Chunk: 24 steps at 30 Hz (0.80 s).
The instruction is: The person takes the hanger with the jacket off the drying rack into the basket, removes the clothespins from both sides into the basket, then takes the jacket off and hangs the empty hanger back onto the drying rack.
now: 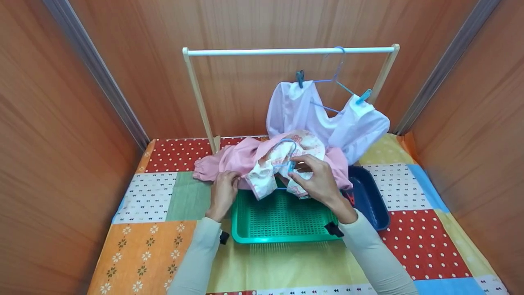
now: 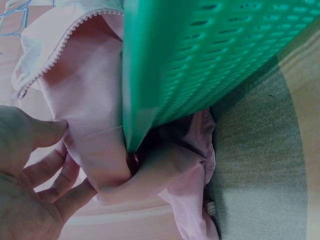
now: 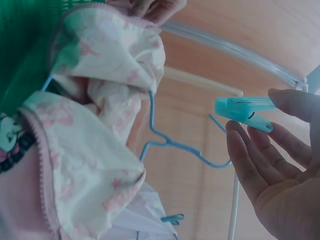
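Observation:
My right hand (image 1: 319,182) pinches a turquoise clothespin (image 3: 240,107) between thumb and fingers. The clothespin is close to a pink zip jacket (image 1: 241,157) whose white, pink-printed lining (image 3: 112,50) shows at the opening. A blue wire hanger (image 3: 175,145) sits in the jacket, its hook sticking out. My left hand (image 1: 224,192) holds the jacket's edge at the left, with the thumb on one side of the pink cloth (image 2: 90,135) and the fingers at the other. The jacket lies over the back of a green perforated basket (image 1: 286,241), hiding its rear rim.
Behind stands a rack with a white bar (image 1: 262,52). From it hangs a white garment (image 1: 294,106) on a hanger, with a dark clothespin (image 1: 300,78) and a blue clothespin (image 1: 363,96). A dark blue tray (image 1: 382,213) is right of the basket. Wooden panels enclose the patterned cloth.

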Each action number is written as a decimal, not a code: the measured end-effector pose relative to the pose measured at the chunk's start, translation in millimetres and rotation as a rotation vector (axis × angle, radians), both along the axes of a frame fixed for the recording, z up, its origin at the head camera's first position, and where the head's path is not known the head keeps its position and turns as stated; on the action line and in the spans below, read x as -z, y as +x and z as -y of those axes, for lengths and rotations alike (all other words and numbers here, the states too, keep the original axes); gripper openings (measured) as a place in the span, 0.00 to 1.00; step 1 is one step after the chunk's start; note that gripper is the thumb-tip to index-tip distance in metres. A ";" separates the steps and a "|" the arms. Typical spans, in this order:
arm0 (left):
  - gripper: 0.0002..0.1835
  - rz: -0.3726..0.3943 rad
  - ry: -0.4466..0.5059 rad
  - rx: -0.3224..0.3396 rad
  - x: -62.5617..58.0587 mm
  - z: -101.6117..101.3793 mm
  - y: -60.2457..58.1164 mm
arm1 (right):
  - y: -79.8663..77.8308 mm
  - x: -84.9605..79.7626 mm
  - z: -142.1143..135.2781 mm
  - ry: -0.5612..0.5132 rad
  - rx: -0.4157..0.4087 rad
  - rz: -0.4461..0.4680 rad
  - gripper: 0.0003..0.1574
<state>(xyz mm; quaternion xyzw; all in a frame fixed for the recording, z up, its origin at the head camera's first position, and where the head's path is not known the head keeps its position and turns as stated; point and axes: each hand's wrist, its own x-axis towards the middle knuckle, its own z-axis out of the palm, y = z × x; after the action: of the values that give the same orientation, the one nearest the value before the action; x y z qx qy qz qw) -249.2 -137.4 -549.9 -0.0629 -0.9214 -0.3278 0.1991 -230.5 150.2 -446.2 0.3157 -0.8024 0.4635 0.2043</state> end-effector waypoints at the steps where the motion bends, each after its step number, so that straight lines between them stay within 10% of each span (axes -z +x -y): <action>1: 0.08 0.002 0.006 0.002 0.4 0.1 0.1 | -0.1 0.3 -3.4 -0.002 0.004 0.001 0.20; 24: 0.08 0.011 0.022 -0.002 0.7 0.3 0.5 | 4.8 32.4 -99.5 -0.071 0.268 0.050 0.22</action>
<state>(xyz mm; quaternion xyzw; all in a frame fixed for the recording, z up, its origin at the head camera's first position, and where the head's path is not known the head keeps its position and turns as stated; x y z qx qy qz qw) -248.7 -137.7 -550.6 -0.0579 -0.9188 -0.3382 0.1949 -225.8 249.7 -478.6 0.1867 -0.8253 0.4678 0.2551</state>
